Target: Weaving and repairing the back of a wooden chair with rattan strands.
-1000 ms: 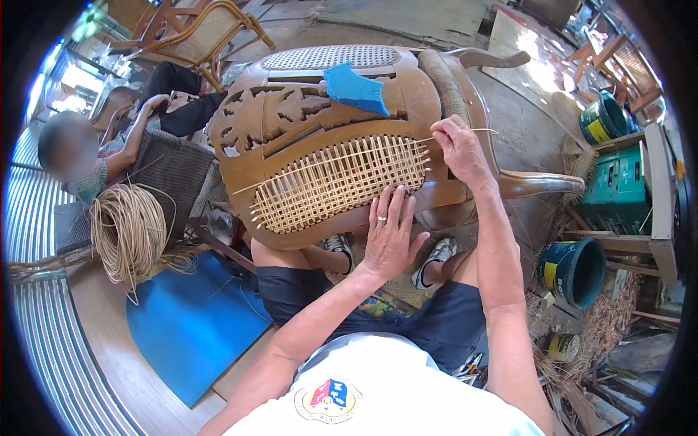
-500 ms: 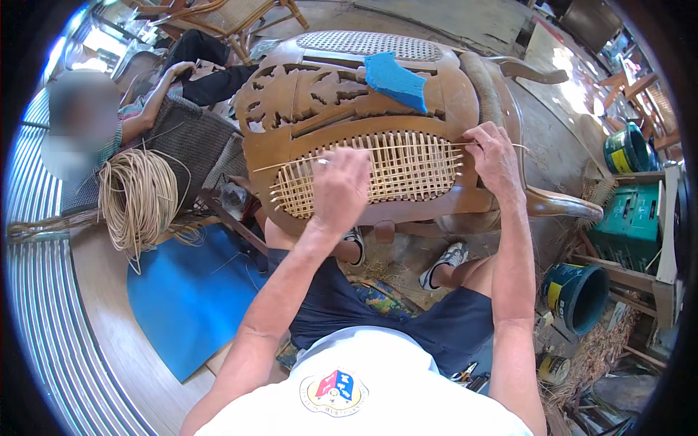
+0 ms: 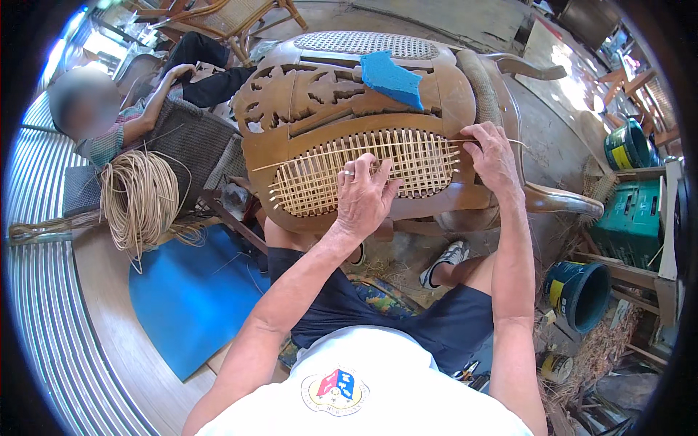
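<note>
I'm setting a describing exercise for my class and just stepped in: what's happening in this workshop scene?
A seated person is weaving cane into the oval panel of a carved wooden chair back. The left hand rests on the woven mesh, while the right hand pinches a long cane strand lying across the panel. The weave looks partly filled. A coil of cane lies to the left, near another seated person.

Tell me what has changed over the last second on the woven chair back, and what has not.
The left hand moved up from the lower edge of the frame onto the cane weave, and a long cane strip now lies across the weave from left to right, its far end by the right hand. The right hand stayed at the right edge of the weave. The blue sponge stayed on the chair back, and the coil of cane stayed in place.
</note>
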The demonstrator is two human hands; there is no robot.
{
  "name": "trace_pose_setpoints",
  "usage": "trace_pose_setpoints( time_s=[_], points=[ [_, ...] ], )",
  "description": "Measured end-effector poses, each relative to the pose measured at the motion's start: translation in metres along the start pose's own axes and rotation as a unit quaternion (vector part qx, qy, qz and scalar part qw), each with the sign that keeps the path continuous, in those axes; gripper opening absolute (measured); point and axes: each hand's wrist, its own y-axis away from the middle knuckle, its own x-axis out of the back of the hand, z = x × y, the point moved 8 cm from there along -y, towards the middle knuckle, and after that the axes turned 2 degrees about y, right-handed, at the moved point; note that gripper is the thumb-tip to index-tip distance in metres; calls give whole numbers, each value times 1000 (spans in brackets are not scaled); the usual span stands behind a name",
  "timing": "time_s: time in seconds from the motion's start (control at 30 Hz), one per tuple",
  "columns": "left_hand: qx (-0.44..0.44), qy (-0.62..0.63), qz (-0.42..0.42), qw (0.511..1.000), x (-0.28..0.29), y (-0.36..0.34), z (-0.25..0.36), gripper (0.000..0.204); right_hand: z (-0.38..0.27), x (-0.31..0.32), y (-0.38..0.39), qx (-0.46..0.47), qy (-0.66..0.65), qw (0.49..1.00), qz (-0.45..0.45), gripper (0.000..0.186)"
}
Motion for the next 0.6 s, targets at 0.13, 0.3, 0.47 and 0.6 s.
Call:
trace_pose_setpoints(
  time_s=[0.13, 0.3, 0.47, 0.6],
  points=[
    [9, -14, -4, 1000, 1, -1, 3, 45, 0, -1, 2, 18, 12, 1000, 11, 22],
    [12, 30, -6, 999, 8, -11, 13, 39, 0, 4, 3, 22, 78, 996, 27, 17],
    [-16, 30, 48, 998, 2, -52, 13, 24, 0, 5, 1, 24, 85, 995, 47, 15],
    [27, 33, -39, 998, -24, -66, -7, 16, 5, 2, -2, -5, 77, 997, 26, 16]
  ],
)
